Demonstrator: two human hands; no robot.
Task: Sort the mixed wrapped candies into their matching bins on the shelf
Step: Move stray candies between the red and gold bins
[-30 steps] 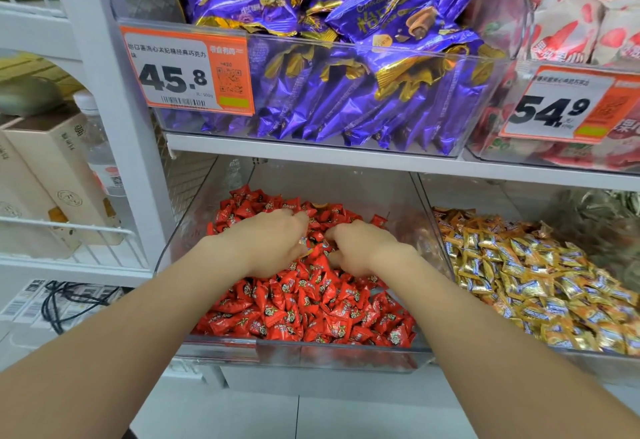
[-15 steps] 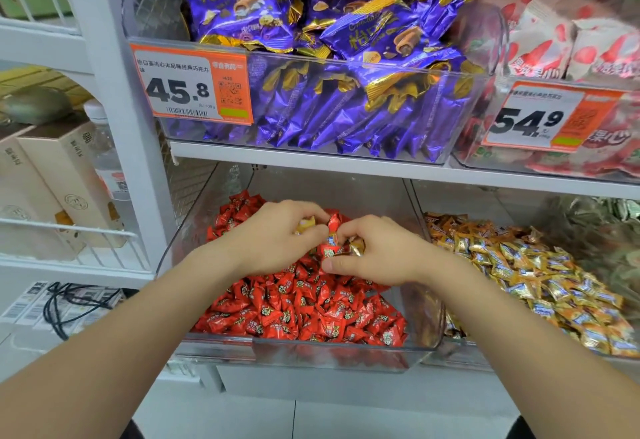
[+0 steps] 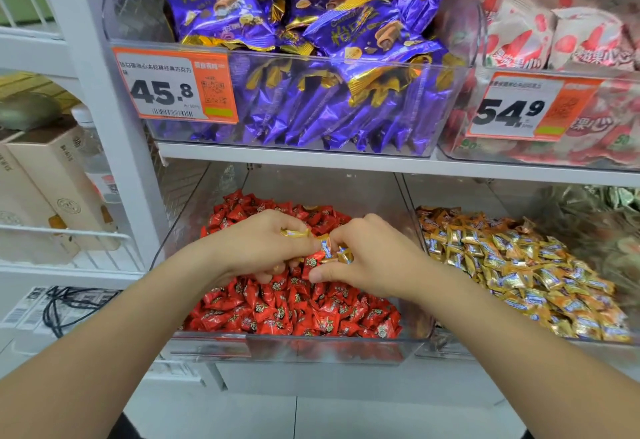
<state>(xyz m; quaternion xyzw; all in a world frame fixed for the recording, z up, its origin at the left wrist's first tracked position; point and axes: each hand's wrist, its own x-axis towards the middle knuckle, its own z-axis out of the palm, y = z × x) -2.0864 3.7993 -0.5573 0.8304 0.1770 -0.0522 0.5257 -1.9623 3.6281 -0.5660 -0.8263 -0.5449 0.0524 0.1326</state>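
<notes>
Wrapped candies in red foil fill the clear bin on the lower shelf in the head view, and both our hands are down over its middle, close together with the fingertips almost meeting. Our left hand has its fingers curled, and thumb and forefinger pinch a gold-wrapped candy just above the red heap. Our right hand is curled too, and it pinches a couple of gold-and-blue candies at its fingertips. A single red candy sits upright in the gap between the two hands; we cannot tell which hand, if either, is holding it. The matching home for the gold pieces is the neighbouring bin, just to the right behind a clear wall, where a heap of gold candies with the same blue markings lies. Above, on the white shelf board, stands a bin of purple chocolate packs with a price tag reading 45.8. We judge that we are in the picking step: the strays are gathered in our fingers but not yet carried across. The next move calls for lifting both hands clear of the red heap without dragging red pieces along, shaking off that one red candy if it clings, then passing over the dividing wall to the right and letting go above the gold heap. After that, the red heap wants another look for more gold wrappers buried under the surface.
</notes>
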